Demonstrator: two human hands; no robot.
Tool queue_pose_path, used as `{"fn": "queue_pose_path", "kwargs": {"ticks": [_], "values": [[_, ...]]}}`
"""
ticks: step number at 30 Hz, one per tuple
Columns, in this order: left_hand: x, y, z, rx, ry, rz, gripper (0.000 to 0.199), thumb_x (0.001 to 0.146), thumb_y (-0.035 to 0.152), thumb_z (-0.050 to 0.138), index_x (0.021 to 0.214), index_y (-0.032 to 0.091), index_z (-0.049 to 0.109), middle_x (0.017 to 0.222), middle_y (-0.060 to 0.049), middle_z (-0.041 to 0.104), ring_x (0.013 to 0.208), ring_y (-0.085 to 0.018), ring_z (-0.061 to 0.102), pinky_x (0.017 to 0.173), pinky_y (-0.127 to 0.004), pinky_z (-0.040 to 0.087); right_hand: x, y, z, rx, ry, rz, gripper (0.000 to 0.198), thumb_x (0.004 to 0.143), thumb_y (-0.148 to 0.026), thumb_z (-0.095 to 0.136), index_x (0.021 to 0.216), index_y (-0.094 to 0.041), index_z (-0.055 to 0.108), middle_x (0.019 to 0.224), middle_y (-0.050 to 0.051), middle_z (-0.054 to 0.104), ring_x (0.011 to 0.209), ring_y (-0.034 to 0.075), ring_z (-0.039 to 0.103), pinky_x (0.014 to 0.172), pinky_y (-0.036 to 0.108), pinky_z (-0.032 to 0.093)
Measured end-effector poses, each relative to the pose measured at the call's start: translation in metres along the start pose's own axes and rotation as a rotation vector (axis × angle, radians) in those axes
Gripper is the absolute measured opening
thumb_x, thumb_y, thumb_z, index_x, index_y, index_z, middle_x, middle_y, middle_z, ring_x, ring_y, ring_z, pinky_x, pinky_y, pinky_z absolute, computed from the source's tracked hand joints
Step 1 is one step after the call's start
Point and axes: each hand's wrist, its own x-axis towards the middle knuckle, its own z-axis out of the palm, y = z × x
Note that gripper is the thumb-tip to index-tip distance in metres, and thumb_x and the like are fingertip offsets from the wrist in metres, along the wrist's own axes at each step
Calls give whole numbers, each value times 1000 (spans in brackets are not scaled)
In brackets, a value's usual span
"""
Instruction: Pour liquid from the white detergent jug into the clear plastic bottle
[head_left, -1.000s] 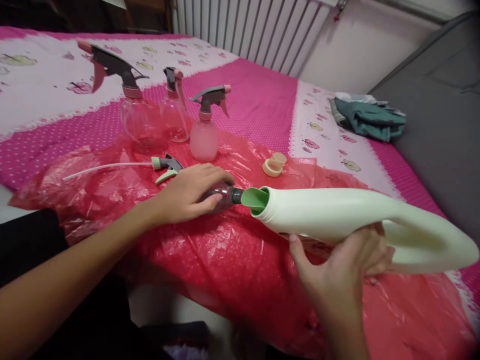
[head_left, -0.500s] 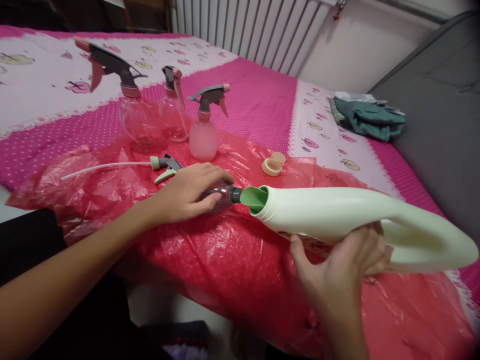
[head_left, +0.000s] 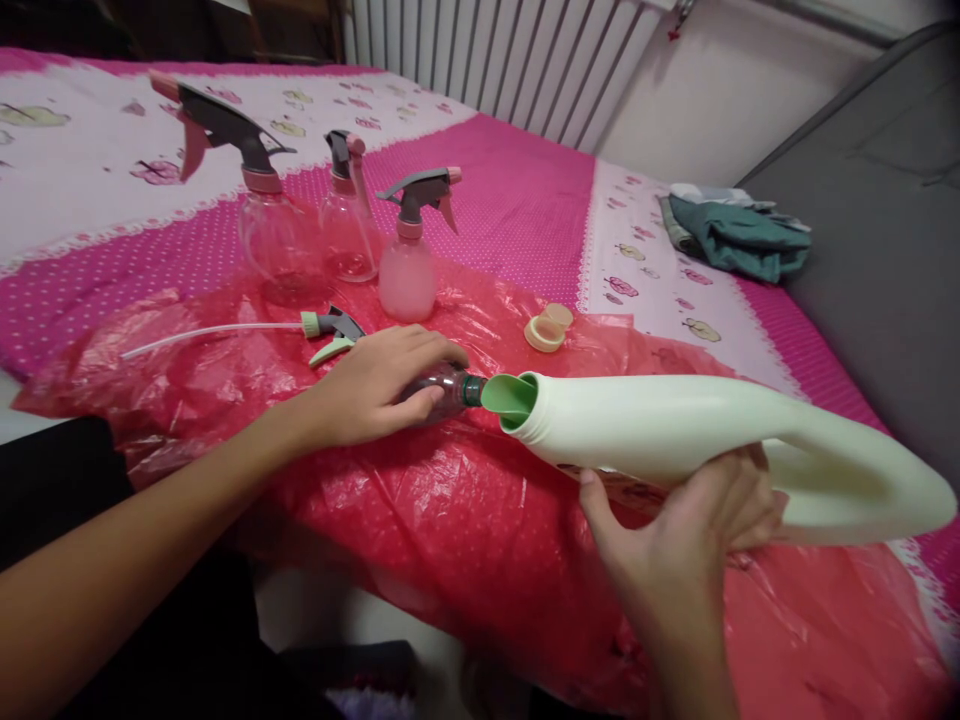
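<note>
My left hand (head_left: 390, 385) is closed around a small clear bottle (head_left: 452, 388) with a dark green threaded neck; most of its body is hidden under my fingers. The bottle is tilted, its mouth facing right. A large pale green jug (head_left: 645, 415) lies tipped on its side in the air, held by my right hand (head_left: 690, 530) from below, near its handle. Its green pouring spout (head_left: 510, 397) meets the bottle's mouth. No stream of liquid can be made out. Left of my left hand rests a loose spray head (head_left: 335, 332) with a long white tube.
Three spray bottles with pink and grey heads, a large one (head_left: 274, 235), a middle one (head_left: 349, 230) and a small one (head_left: 407, 275) holding pinkish liquid, stand behind. A yellowish cap (head_left: 546, 330) lies on red plastic sheeting (head_left: 450, 520) over the bed. Folded clothes (head_left: 739, 235) sit at back right.
</note>
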Motion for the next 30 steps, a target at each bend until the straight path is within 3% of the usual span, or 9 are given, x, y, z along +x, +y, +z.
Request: {"fn": "queue_pose_path", "kwargs": {"ticks": [8, 14, 30], "values": [[0, -1, 0, -6, -1, 5, 35, 106, 46, 44, 124, 22, 60, 118, -9, 74, 105, -28, 68, 92, -41, 48, 0, 1, -3, 6, -19, 10, 94, 83, -53, 61, 151, 7, 37, 145, 38, 43, 143, 57, 35, 115, 81, 20], [0, 1, 0, -2, -7, -2, 36, 106, 49, 43, 123, 22, 60, 117, -9, 74, 104, -28, 68, 91, -41, 48, 0, 0, -2, 34, -20, 21, 100, 83, -59, 63, 155, 3, 33, 152, 38, 37, 147, 56, 30, 116, 81, 17], [1, 0, 0, 14, -6, 6, 35, 106, 46, 43, 123, 22, 61, 116, -9, 74, 103, -28, 69, 91, -41, 48, 3, 1, 0, 76, -15, 47, 93, 83, -63, 64, 148, -1, 38, 148, 35, 41, 145, 56, 31, 116, 81, 16]]}}
